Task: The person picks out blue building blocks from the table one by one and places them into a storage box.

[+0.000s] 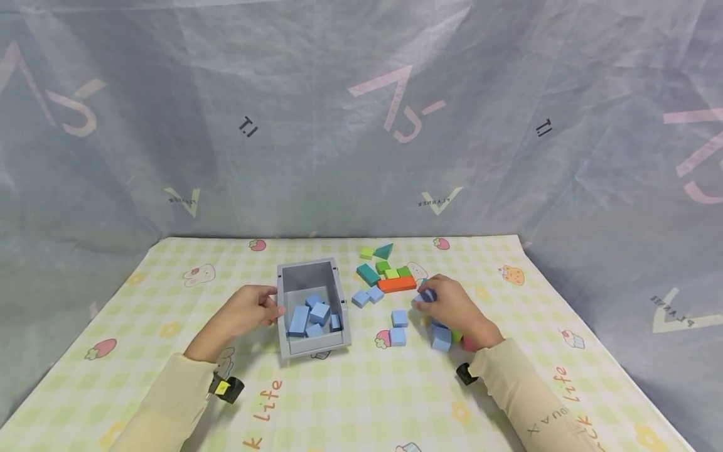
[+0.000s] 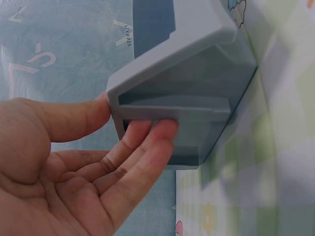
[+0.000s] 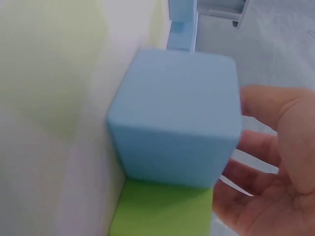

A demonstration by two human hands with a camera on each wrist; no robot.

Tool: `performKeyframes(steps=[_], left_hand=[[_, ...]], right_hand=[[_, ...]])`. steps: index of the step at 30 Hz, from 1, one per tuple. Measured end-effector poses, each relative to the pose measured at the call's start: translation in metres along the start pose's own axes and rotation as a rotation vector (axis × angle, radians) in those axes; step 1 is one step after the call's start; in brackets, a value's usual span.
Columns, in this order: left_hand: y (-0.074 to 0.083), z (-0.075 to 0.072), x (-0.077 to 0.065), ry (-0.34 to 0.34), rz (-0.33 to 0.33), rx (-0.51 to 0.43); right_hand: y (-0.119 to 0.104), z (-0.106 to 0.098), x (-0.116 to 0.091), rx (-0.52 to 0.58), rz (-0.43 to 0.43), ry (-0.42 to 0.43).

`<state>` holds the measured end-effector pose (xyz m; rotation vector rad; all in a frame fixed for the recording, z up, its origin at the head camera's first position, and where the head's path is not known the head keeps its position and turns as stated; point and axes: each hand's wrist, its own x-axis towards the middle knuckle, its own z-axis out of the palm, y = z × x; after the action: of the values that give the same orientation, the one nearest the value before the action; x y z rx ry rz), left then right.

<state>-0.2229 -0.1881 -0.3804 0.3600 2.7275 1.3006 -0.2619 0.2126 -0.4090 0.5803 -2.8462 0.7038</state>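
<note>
On the left of the head view stands a grey plastic box (image 1: pixel 314 344) with several blue blocks (image 1: pixel 320 312) inside. My left hand (image 1: pixel 246 309) grips its left side; in the left wrist view the thumb (image 2: pixel 81 119) lies on the rim and the fingers (image 2: pixel 142 169) curl under the ledge. To the right, my right hand (image 1: pixel 455 306) pinches a blue block (image 1: pixel 418 302) among the loose blocks. In the right wrist view, a nearer blue cube (image 3: pixel 172 113) and a green block (image 3: pixel 162 209) stand before the right hand (image 3: pixel 275 162), hiding its fingertips and what they hold.
Between box and right hand lie loose blue cubes (image 1: pixel 398 318). Behind them are a long orange-red block (image 1: pixel 397 284), a teal block (image 1: pixel 368 274), green blocks and a teal triangle (image 1: pixel 385 251). A blue cube (image 1: pixel 441 339) and a red block (image 1: pixel 469 343) lie by the right wrist.
</note>
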Motion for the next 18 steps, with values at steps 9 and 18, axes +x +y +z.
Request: performKeyframes(steps=[9,18], left_hand=[[-0.001,-0.001,0.000,0.006,0.016,-0.001],[-0.002,0.001,0.000,0.010,-0.017,-0.030]], right_hand=[[-0.027,-0.002,0.017,0.108,-0.028,0.181],[-0.067,0.007,0.031,0.179,-0.095,0.202]])
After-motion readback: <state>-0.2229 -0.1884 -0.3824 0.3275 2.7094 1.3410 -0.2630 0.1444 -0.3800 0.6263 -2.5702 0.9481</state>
